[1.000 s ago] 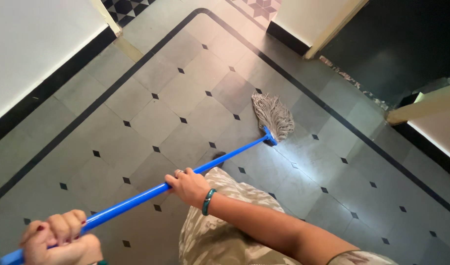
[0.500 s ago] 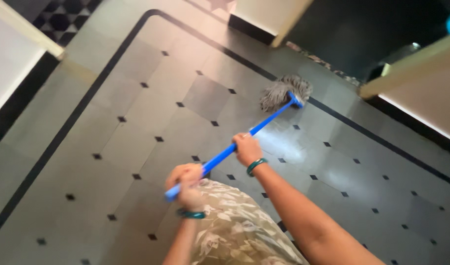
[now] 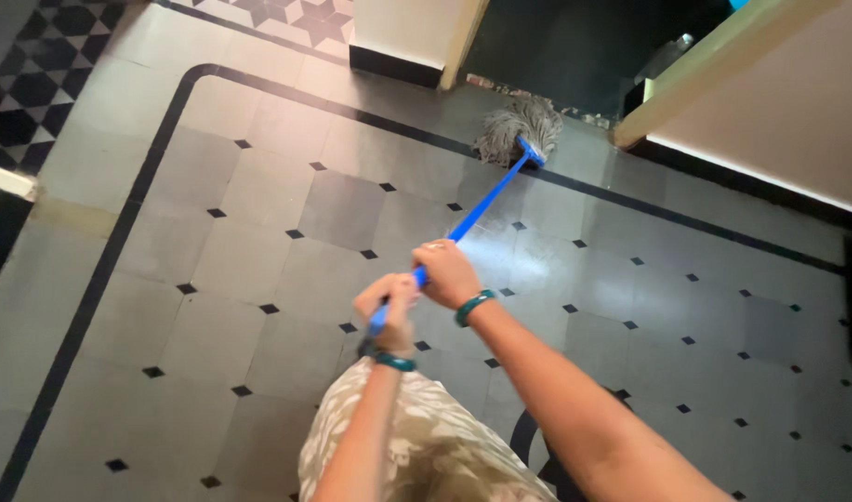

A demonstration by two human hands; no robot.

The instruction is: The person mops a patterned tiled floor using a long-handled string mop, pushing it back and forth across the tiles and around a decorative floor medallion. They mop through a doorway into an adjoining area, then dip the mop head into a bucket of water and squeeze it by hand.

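Note:
I hold a mop with a blue handle [image 3: 477, 210] in both hands. My right hand [image 3: 447, 273] grips the handle higher up the shaft, a green bangle on its wrist. My left hand [image 3: 387, 305] is closed around the handle's near end, just behind the right, also with a green bangle. The grey string mop head [image 3: 519, 125] rests on the grey tiled floor [image 3: 258, 242] at the far side, by a dark doorway. My patterned beige clothing [image 3: 426, 446] shows at the bottom.
A black border line [image 3: 119, 232] runs around the grey tiles with small black diamonds. A dark doorway [image 3: 574, 46] opens beyond the mop head, flanked by a cream door frame [image 3: 714, 65] and white wall [image 3: 402, 28]. Black-and-white star tiles [image 3: 35, 84] lie at upper left.
The mop head has been pushed further away, up to the doorway threshold. My two hands have come close together on the handle's near end, and the view has swung.

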